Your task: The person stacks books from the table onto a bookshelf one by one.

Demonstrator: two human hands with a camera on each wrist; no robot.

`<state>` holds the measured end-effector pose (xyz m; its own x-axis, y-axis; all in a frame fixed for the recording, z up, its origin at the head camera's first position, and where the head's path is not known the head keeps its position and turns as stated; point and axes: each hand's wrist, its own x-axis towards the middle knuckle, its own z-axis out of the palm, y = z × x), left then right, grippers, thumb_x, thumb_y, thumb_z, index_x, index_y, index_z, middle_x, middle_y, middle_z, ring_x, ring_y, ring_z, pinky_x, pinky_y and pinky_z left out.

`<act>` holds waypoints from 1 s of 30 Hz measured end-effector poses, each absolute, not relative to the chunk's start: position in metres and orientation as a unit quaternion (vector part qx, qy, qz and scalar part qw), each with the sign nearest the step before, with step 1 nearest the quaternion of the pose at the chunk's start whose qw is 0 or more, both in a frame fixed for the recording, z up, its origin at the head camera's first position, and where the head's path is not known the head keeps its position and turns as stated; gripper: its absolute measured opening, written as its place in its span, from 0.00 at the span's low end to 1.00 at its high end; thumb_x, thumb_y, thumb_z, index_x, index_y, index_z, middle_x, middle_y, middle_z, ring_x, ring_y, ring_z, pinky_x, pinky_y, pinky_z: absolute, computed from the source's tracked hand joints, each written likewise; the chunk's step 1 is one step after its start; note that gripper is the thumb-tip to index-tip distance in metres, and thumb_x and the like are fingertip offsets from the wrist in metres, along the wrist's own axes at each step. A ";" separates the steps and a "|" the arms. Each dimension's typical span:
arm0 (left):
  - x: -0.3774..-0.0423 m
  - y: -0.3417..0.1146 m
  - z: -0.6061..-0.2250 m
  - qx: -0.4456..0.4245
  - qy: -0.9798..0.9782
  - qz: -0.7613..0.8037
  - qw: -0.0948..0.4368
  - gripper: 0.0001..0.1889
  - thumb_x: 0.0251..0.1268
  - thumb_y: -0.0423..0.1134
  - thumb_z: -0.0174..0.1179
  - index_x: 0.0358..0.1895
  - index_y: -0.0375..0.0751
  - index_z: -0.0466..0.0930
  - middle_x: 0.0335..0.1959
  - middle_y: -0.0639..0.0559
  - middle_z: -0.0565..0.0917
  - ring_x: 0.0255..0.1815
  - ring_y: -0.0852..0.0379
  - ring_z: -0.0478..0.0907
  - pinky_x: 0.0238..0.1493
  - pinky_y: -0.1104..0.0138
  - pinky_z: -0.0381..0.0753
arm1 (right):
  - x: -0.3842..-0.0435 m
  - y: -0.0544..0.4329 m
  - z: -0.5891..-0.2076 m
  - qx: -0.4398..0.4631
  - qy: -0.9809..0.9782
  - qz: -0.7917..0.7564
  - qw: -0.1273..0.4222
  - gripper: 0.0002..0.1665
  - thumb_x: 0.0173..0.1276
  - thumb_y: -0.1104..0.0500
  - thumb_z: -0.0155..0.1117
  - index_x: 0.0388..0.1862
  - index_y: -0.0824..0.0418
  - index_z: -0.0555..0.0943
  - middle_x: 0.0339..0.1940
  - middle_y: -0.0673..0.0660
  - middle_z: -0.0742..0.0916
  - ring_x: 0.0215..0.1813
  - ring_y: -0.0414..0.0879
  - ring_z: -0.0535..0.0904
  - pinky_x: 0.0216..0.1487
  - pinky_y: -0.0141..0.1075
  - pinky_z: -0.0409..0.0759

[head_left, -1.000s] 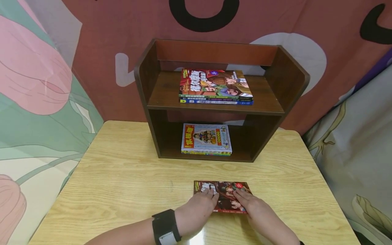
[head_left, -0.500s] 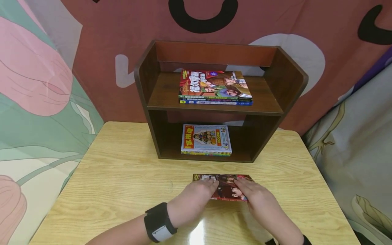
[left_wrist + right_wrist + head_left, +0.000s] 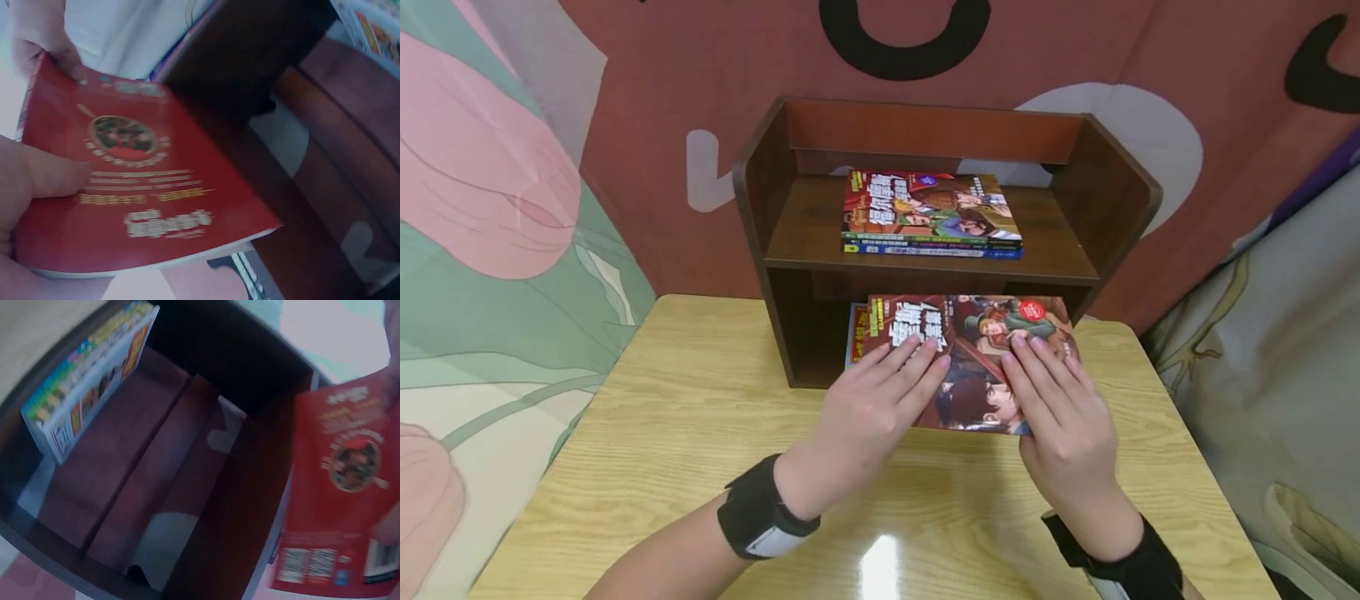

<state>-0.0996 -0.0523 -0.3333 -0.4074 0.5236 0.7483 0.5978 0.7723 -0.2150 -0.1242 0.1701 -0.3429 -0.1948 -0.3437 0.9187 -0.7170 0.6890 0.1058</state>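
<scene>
A comic-style book (image 3: 973, 400) with a dark red illustrated cover is held up in front of the small bookshelf by both hands. My left hand (image 3: 865, 417) grips its near left part, fingers flat over the cover and the thumb beneath, pressing the red back cover (image 3: 144, 169) in the left wrist view. Opposite it, my right hand (image 3: 1067, 425) holds the near right part the same way. The right wrist view shows the book's red back (image 3: 337, 506) with printed codes, beside the shelf board. In the head view the book overlaps the lower compartment and hides most of the books there.
The dark brown bookshelf (image 3: 827, 265) stands at the back of the wooden table (image 3: 700, 400). On its upper board lies a flat stack of books (image 3: 925, 208). A white-covered stack (image 3: 94, 387) lies in the lower compartment. Printed cloth (image 3: 655, 208) hangs behind.
Both hands have lifted the book off the table area and carried it forward and up to the shelf's lower opening. The shelf and its stacks are unchanged.
</scene>
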 end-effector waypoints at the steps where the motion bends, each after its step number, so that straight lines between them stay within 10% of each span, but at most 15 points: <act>1: -0.102 -0.055 -0.330 -0.335 -0.831 -0.041 0.441 0.21 0.60 0.32 0.61 0.58 0.43 0.79 0.56 0.49 0.81 0.59 0.53 0.77 0.59 0.60 0.76 | -0.128 0.166 -0.341 0.351 -0.734 0.183 0.552 0.18 0.69 0.67 0.47 0.49 0.67 0.83 0.50 0.63 0.86 0.54 0.58 0.81 0.65 0.46 0.70; 13: -0.130 -0.067 -0.315 -0.346 -0.802 -0.006 0.486 0.22 0.65 0.37 0.59 0.62 0.41 0.74 0.61 0.47 0.77 0.64 0.52 0.73 0.65 0.60 0.71 | -0.169 0.147 -0.324 0.336 -0.632 0.181 0.675 0.21 0.72 0.51 0.50 0.45 0.64 0.85 0.45 0.60 0.88 0.53 0.53 0.82 0.63 0.45 0.72; 30: -0.173 -0.095 -0.264 -0.310 -0.841 0.001 0.444 0.23 0.62 0.34 0.61 0.62 0.46 0.75 0.60 0.49 0.78 0.64 0.54 0.73 0.64 0.59 0.72 | -0.214 0.133 -0.290 0.326 -0.766 0.132 0.538 0.25 0.64 0.66 0.60 0.62 0.56 0.77 0.64 0.55 0.78 0.66 0.55 0.70 0.66 0.49 0.69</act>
